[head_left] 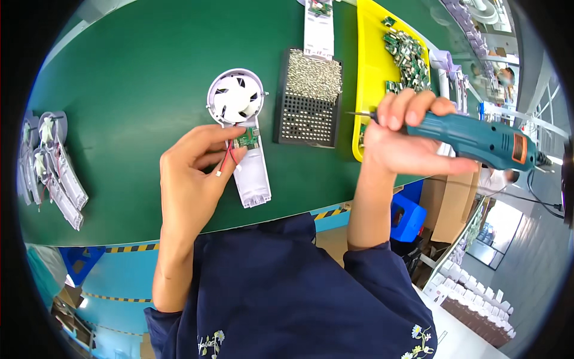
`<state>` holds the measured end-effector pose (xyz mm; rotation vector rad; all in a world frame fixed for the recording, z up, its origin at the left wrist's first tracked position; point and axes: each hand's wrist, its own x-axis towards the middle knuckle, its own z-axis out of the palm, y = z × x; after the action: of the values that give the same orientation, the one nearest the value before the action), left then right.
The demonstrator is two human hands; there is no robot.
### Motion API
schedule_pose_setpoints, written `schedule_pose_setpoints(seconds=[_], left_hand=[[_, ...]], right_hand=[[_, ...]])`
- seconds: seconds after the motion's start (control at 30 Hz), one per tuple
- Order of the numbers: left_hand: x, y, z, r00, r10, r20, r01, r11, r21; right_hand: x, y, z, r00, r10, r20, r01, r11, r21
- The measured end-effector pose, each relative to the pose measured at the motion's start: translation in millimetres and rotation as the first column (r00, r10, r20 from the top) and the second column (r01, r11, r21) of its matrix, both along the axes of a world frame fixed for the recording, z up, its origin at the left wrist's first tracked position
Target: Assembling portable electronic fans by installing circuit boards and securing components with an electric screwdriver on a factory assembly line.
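Note:
A white handheld fan housing (253, 176) lies on the green table, its round fan head (235, 97) pointing away from me. Across its upper handle sits a small green circuit board (246, 139) with thin red and black wires (224, 160) hanging from it. My left hand (200, 158) pinches this board from the left, its fingertips at the board's edge and the wires. A teal electric screwdriver (472, 139) lies in my right hand (409, 134), raised over the right side of the table. Its thin bit points left, toward the screw tray and apart from the fan.
A black perforated screw tray (308, 116) heaped with small screws stands right of the fan. Beyond it is a yellow bin (371, 60) with many circuit boards (408, 57). Several fan housings (60, 161) lie at the far left. Another white housing (318, 36) touches the tray's far end.

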<state>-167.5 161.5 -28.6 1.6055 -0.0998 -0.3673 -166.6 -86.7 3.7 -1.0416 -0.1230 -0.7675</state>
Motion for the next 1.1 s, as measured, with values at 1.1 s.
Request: schedule_pose_setpoints(seconds=[1.1], left_hand=[[0,-2,-2,1.0,0.015,-0.025,-0.016,1.0,-0.026]], right_hand=[[10,8,-29,0.998,0.031,0.063,-0.026,0.997,-0.079]])
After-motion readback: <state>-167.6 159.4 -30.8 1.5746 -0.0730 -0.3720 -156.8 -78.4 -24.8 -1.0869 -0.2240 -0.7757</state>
